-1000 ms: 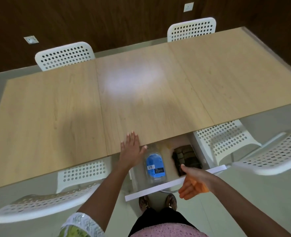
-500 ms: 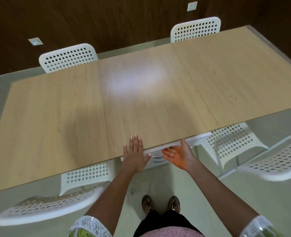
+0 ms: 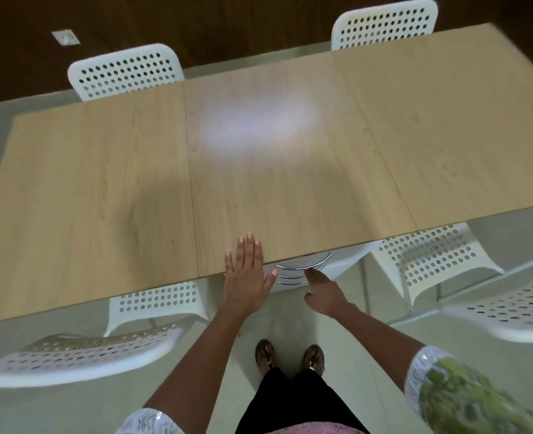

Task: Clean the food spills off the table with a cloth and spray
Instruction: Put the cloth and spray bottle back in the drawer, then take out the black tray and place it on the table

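I am looking down at a long wooden surface ringed by white perforated chairs. My left hand is lying flat on its near edge, its grip wide, fingers straight. My right hand is hanging below the edge, one finger touching the chrome handles of a white drawer unit; the other fingers look loosely curled, holding nothing. No cloth or spray is showing.

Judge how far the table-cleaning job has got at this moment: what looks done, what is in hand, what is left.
Done: the tabletop shows no spills, and no cloth or spray is out. In hand: the left hand rests flat on the table's near edge; the right hand touches the drawer front by its chrome handles, drawers pushed in. Left: seemingly nothing; the job looks finished.
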